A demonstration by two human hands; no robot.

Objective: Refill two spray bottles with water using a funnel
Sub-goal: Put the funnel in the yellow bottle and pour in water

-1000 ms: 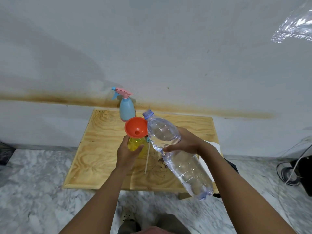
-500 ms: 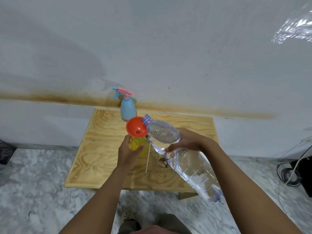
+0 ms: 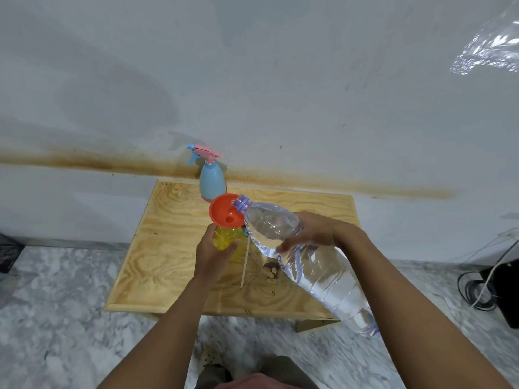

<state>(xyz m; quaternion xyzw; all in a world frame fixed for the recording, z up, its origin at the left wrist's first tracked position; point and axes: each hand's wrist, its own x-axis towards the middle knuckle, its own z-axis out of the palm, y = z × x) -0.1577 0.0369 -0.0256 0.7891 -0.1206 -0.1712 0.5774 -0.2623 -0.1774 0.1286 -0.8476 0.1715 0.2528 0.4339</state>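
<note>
Now lining the water bottle up over the funnel

The left grip [image 3: 213, 249] is wrapping fingers and thumb round the yellow spray bottle [image 3: 224, 238], which is standing near the middle of the desk [image 3: 157, 248] with its sprayer head off. That hold is most likely steadying the light bottle under the funnel.

The orange funnel [image 3: 224, 211] is sitting in the yellow bottle's neck with its bowl facing up.

The right grip [image 3: 311, 231] is curling over the upper body of the large clear water bottle [image 3: 309, 265]. It is holding the bottle slanted, with the uncapped mouth just over the funnel's rim on the side toward the desk's right edge. The base is hanging lower, out past the near edge toward the near right corner. At that slant the water is lying in the lower part of the bottle and air is filling the shoulder. No stream is showing at the mouth, so the pour seems about to begin rather than under way.

How much the yellow bottle is holding cannot be told, since the left grip is covering most of it.

The blue spray bottle [image 3: 212, 182], with its pink trigger head on, is standing upright at the desk's far edge, apart from the work. Its opaque wall is hiding whatever is inside.

A thin pale tube [image 3: 245, 265] is lying on the desk between the yellow bottle and the right edge, probably the sprayer's dip tube.
</note>
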